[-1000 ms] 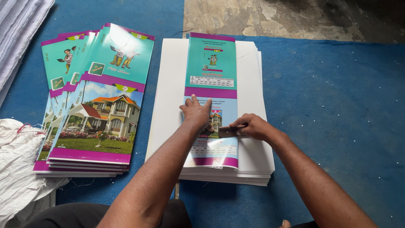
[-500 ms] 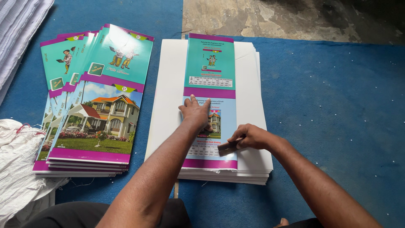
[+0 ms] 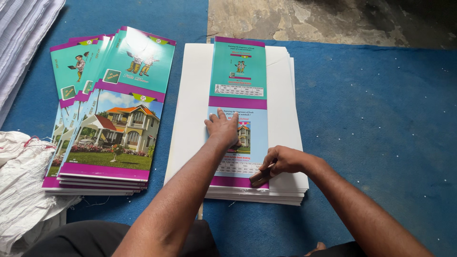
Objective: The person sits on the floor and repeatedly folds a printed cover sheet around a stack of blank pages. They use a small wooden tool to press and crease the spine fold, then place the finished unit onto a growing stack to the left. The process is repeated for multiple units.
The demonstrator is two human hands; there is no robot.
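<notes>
My left hand (image 3: pixel 223 128): flat, palm down, fingers spread wide, pressing the cover strip; it grips nothing.

My right hand (image 3: pixel 281 162): curled narrow around a small brownish block (image 3: pixel 261 178), which bears on the strip's near right corner.

Cover strip (image 3: pixel 238 81): long, narrow sheet of glossy printed paper, lying flat on the white stack. Its long axis runs from me straight away, far end pointing at the bare concrete. Far half teal with small cartoon figures and a table; purple bands at the far edge, the middle and the near edge; near half pale blue with a little house picture, mostly under my hands.

White stack (image 3: pixel 190 114): plain matte sheets, rectangular, edges slightly uneven, directly beneath the strip and wider than it on both sides.

Printed covers pile (image 3: pixel 119 128): left of the strip, fanned, glossy, showing a house with garden and teal panels, purple trim.

Blue mat (image 3: pixel 381 119): felt-like, speckled, under everything.

Concrete floor (image 3: pixel 295 19): rough, grey, beyond the strip's far end.

White woven sack (image 3: pixel 21 190): crumpled, left of the covers pile.
</notes>
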